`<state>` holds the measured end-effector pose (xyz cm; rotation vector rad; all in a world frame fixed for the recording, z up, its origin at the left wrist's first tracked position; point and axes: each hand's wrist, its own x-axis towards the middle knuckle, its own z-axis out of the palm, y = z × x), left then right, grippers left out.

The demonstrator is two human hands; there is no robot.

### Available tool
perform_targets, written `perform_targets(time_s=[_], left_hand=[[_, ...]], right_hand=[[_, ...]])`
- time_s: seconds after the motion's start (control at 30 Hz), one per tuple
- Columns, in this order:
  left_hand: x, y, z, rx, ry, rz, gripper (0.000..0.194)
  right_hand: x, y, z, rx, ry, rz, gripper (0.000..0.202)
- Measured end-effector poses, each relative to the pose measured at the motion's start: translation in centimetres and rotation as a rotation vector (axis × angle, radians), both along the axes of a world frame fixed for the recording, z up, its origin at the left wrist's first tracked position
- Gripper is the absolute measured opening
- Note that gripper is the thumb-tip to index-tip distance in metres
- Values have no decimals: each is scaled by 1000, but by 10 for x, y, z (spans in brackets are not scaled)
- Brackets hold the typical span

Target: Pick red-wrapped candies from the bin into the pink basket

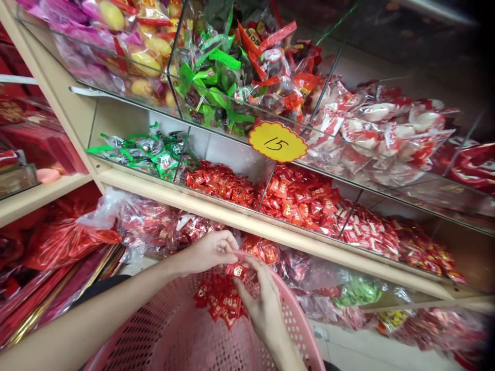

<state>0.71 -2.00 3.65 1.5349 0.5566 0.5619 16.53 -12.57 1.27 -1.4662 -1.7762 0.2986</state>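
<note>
My left hand [217,251] has its fingers curled in a pinch over the far rim of a pink perforated plastic basket [127,330]. A cluster of red wrapped candies [226,304] with gold print hangs below my fingers, inside the basket's mouth. They seem to be in a clear plastic bag, whose film is hard to make out. My right hand [265,296] is closed on the bag's upper right side, thumb beside the candies and fingertips close to my left ones. Both hands pinch at the bag's top, and the fingers partly hide it.
A wooden shelf edge [216,206] runs just beyond my hands. Above it, clear bins hold red candies [301,201] and green-wrapped ones [154,152]. A yellow tag [277,142] reads 15. Bagged goods [143,221] lie under the shelf, with red bags [73,242] at left.
</note>
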Motion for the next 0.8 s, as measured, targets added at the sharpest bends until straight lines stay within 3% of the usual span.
perform_targets(time_s=[0.17,0.4,0.57,0.8], left_hand=[[2,1,-1,238,64,161,12],[-2,7,-7,623,316,290,13],[-3,7,-13,646,361,227,19],[-4,6,-17,627,368,225,20]], right_hand=[[3,3,-5,-78,-62,1,28],[-9,5,-34,-118,-350,-21,25],[-17,8,-43,-130,-489,-49,25],[-16,9,-46,-145,-461,-74,24]])
